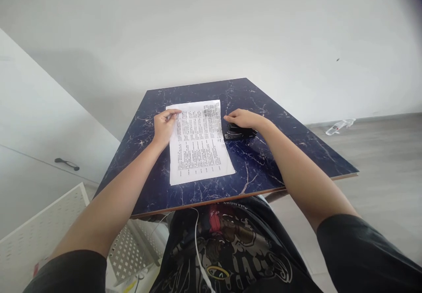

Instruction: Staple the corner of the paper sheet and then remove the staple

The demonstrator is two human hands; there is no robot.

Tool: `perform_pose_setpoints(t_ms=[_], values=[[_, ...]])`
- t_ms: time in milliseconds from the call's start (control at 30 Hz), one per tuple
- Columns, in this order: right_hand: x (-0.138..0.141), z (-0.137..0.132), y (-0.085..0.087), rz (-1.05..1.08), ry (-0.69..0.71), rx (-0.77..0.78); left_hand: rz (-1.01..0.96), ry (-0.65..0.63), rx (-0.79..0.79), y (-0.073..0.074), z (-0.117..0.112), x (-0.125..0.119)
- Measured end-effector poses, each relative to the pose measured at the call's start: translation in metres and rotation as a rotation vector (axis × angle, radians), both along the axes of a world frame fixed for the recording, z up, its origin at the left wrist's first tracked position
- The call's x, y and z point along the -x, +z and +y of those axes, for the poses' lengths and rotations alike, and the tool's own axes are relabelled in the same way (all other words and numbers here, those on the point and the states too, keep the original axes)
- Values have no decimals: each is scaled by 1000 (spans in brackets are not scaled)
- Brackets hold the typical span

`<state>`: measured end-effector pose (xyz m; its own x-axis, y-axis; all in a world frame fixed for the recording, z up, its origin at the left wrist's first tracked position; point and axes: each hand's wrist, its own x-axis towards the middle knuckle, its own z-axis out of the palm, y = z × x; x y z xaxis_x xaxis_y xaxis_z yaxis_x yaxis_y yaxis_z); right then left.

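Observation:
Sheets of printed paper (198,148) lie flat on a dark blue marbled table. My left hand (164,128) pinches their upper left edge, thumb and fingers close together. To the right of the paper, a black stapler (240,134) rests on the table with its left end near the paper's right edge. My right hand (244,118) is on the stapler's far side and top, fingers curled and pointing left. Part of the stapler is hidden beneath that hand. The lower right corner of the paper is slightly bent.
The table (263,165) stands near a white wall. A clear plastic bottle (339,127) lies on the floor at right. White perforated metal panels (128,249) stand below the table at left. A white cable (198,249) hangs in front of my shirt.

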<state>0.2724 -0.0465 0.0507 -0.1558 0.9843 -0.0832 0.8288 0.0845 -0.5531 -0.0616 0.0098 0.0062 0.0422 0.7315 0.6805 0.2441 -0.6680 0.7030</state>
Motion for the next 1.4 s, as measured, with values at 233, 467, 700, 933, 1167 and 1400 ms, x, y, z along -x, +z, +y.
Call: perform_pose_setpoints(t_ms=[233,467,700,933,1167,1400], values=[[14,3,-6,13,33,-77,-8,20,-8,0,1,1],[24,-1,-6,6,63,-124,-30,41,-18,-2,6,4],[36,-9,-2,-42,101,-129,-36,62,-28,-3,7,3],[38,-7,-6,-132,121,-120,-58,67,-5,-3,9,2],[43,-7,-8,-263,124,-165,-70,42,25,0,4,2],[42,-3,-13,-287,82,-169,-64,26,-2,-2,3,2]])
